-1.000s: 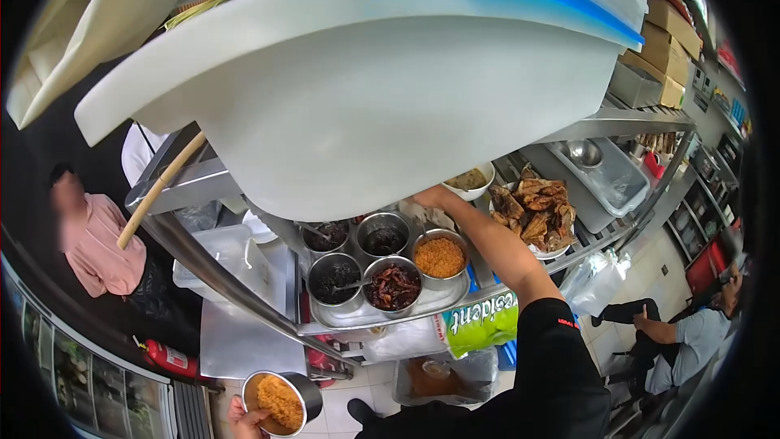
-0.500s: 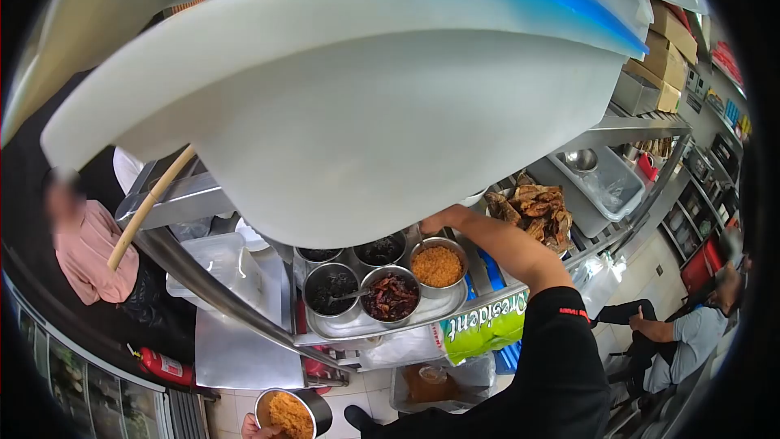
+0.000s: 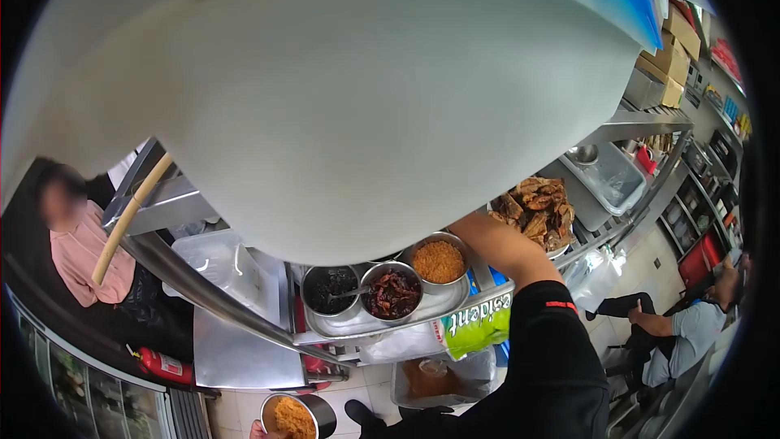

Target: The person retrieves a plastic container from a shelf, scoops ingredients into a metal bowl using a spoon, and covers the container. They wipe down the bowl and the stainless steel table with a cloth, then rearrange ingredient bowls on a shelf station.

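At the bottom left, my left hand (image 3: 262, 429) grips a metal pot (image 3: 323, 416) by its rim, with orange crumbly food (image 3: 293, 419) inside. My right arm reaches onto the metal shelf; the hand is hidden behind a large white tub (image 3: 390, 114) that fills the upper view. Near that forearm stands a metal pot of orange grains (image 3: 439, 262). Beside it are a pot of dark red food (image 3: 392, 293) and a pot of black food (image 3: 331, 286) with a spoon, all on a metal tray (image 3: 357, 325). Browned meat pieces (image 3: 536, 211) lie right of the forearm.
A person in pink (image 3: 89, 256) stands at the left; another in grey (image 3: 682, 333) sits at the right. A wooden stick (image 3: 130, 219) leans by the shelf's left post. Clear plastic containers (image 3: 215, 264), a fire extinguisher (image 3: 162, 364) and a lined bin (image 3: 443, 378) are around.
The white tub covers more of the view and now hides my right hand and the rear pots. My left hand and its pot sit slightly lower and further right.
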A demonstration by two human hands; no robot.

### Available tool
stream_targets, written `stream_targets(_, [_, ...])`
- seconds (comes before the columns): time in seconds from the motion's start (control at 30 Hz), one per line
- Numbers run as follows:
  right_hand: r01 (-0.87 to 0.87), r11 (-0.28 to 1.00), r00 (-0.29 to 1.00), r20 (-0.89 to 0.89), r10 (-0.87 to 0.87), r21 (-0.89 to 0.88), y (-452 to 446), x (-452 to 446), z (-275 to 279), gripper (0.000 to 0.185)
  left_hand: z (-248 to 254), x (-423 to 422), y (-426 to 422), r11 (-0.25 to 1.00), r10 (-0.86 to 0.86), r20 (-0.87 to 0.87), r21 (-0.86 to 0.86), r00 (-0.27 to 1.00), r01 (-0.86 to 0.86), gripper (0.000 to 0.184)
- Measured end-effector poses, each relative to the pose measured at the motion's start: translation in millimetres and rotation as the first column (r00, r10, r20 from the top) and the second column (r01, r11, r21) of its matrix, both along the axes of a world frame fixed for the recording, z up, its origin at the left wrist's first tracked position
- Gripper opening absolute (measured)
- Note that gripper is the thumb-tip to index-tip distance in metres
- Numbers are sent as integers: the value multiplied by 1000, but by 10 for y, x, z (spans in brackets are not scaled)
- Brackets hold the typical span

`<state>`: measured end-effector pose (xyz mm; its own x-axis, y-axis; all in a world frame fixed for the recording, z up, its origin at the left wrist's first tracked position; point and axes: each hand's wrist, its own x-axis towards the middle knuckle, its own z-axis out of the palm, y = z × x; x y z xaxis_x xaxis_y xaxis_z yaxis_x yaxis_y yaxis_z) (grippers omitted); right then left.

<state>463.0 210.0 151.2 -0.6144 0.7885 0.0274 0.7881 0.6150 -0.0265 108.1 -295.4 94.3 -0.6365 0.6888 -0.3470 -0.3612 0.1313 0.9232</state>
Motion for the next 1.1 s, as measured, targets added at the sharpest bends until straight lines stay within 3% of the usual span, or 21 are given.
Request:
stream_targets(0.07, [-66,997,998,21,66,36,-181,37,96,23,-55,-24,90,999,7,-15,-34,1000,-7,48])
stream_targets(0.1, [16,998,964,-264,-30,-55,-227,132,11,17,-118,-33,130,999,-45,1,-2,999,45,47])
stream_targets(0.13, [19,998,967,-253,-31,-52,-202,213,-11,17,-165,-22,150,995,-95,15,31,995,95,47])
stream_targets(0.2, [-165,972,980,-139,142,-169,-87,336,-54,14,-213,71,138,995,-94,31,36,995,93,39])
stream_targets(0.23, [-340,927,937,-144,320,-156,47,438,-184,17,-243,90,74,995,-94,37,32,995,93,35])
stream_targets(0.27, [-346,925,935,-144,325,-158,43,394,-89,17,-253,100,20,995,-94,39,28,995,93,31])
stream_targets(0.37, [-138,853,988,-136,79,-504,-45,145,460,36,-145,104,-37,998,-60,16,15,998,60,29])
stream_targets(0.4, [-142,852,987,-140,82,-505,-20,58,411,36,-134,129,-41,999,-36,18,14,999,36,30])
stream_targets(0.47, [-215,831,930,-368,13,-513,103,-53,105,37,-99,193,-115,1000,-24,34,-8,999,24,32])
stream_targets(0.5, [-445,841,886,-290,362,-307,638,-59,-653,32,-112,192,-157,1000,-15,48,-12,999,15,33])
stream_targets(0.53, [-443,840,886,-296,356,-314,692,1,-720,32,-133,170,-206,1000,-6,62,-17,998,7,34])
stream_targets(0.6, [-454,746,877,-99,469,-488,783,67,-601,27,-269,119,-322,999,16,58,-41,998,-13,33])
stream_targets(0.67, [-281,846,951,-15,308,-452,645,49,-351,27,-338,45,-469,997,52,45,-60,998,-49,33])
stream_targets(0.77, [-22,961,999,-51,9,-276,667,-9,-188,26,-375,19,-592,995,79,-39,-53,996,-81,36])
stream_targets(0.9, [190,975,981,-24,-194,-120,879,-121,-254,25,-334,-74,-409,995,84,-11,-51,996,-85,53])
stream_targets(1.0, [195,979,977,100,-188,-65,943,-206,-394,24,-269,48,-317,982,180,-30,-52,983,-182,57])
stream_targets(1.1, [91,995,951,301,-75,-38,841,-178,-411,23,-341,-91,-295,993,110,-29,-46,993,-111,56])
